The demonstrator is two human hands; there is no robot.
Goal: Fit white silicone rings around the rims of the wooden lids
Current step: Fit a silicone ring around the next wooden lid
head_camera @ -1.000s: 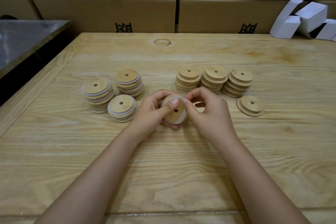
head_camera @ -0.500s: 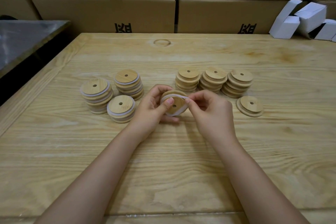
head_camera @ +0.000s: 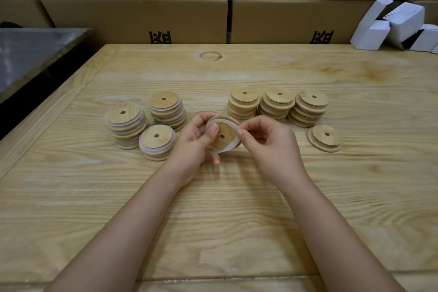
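Head view: above the counter [head_camera: 237, 220], the left hand [head_camera: 196, 142] holds a round wooden lid [head_camera: 225, 135] tilted, fingers curled behind it and thumb pressing its face. The right hand [head_camera: 270, 147] pinches the white silicone ring [head_camera: 224, 150] at the lid's right edge. By appearance the lid is light, stiff and smooth, best held by its rim, while the ring is soft and stretchy, best pinched at its band.

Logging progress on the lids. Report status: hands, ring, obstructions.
Left hand grips wooden lid, thumb on its face. Right hand pinches white ring at lid's right edge. Ring looped round lid. No obstruction seen.
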